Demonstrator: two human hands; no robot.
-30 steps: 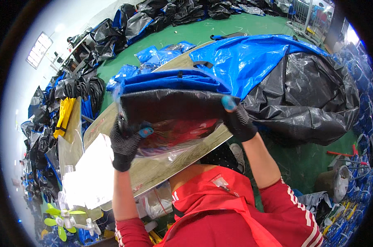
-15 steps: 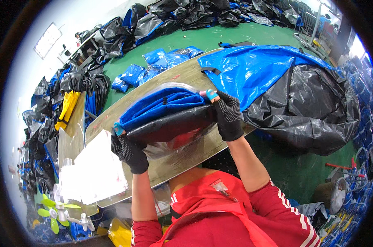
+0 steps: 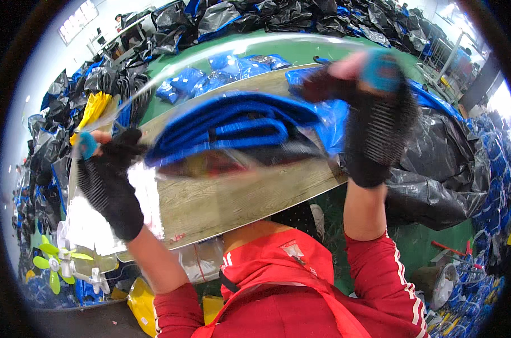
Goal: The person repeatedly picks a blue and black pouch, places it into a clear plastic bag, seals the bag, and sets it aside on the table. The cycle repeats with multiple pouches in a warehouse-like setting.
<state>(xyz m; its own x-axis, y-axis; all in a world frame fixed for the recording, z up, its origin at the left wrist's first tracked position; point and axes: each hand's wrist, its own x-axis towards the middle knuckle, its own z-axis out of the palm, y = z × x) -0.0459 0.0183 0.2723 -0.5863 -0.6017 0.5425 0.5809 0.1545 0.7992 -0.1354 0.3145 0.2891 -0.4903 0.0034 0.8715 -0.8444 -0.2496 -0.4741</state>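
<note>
A folded blue and black tarp sheet [image 3: 227,127] sits inside a clear plastic bag [image 3: 233,168], held up over the table. My left hand [image 3: 109,188], in a black dotted glove with bare thumb tip and teal tape, pinches the bag's left edge. On the other side my right hand [image 3: 379,129], gloved and taped the same way, is raised higher and closed on the bag's right edge, though motion blurs its fingers. The bag's rim arcs faintly above the tarp between both hands.
Under the bag stands a wood-grain table [image 3: 255,203], with white sheets [image 3: 92,225] at its left. A large black and blue tarp [image 3: 441,163] lies to the right. Packed blue bundles [image 3: 227,70] rest beyond the table. A small green-bladed fan [image 3: 58,262] stands lower left.
My hands have moved apart, left hand to the left, right hand up and to the right. The bag's rim is spread wide, and the folded tarp has shifted slightly upward.
</note>
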